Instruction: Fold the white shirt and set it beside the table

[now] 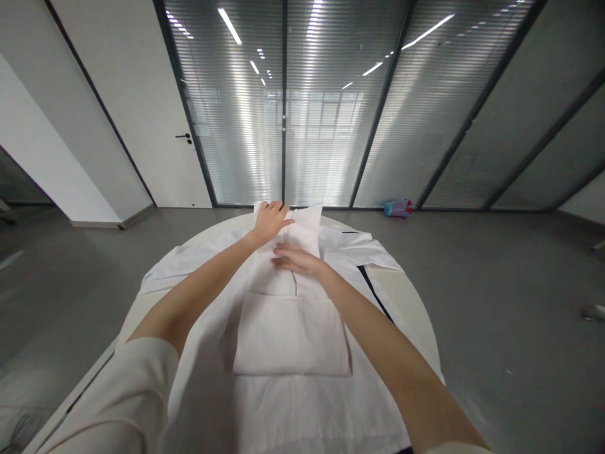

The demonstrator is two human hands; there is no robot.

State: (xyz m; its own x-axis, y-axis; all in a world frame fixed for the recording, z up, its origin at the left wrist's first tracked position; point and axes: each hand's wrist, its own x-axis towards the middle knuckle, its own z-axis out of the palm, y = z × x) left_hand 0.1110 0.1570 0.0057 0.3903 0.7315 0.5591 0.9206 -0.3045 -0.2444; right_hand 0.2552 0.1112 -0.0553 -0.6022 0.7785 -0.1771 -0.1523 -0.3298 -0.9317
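Observation:
A long white folded cloth [293, 334] lies on top of a larger white garment [312, 410] that is spread over the table. Its lower part forms a wide folded panel, and a narrower strip runs away from me to the far edge. My left hand [270, 222] rests at the strip's far end, thumb stretched to the right and fingers laid toward the edge. Nearer to me, my right hand [297, 260] lies across the strip with its fingers extended and somewhat apart. Neither hand visibly lifts the cloth.
The round pale table [416, 309] shows its rim at the right. A white sleeve [363, 247] with a dark line lies near its far right edge. A blue and pink bundle [397, 209] is on the floor by the glass partition [321, 145]. A door [179, 170] stands at the left.

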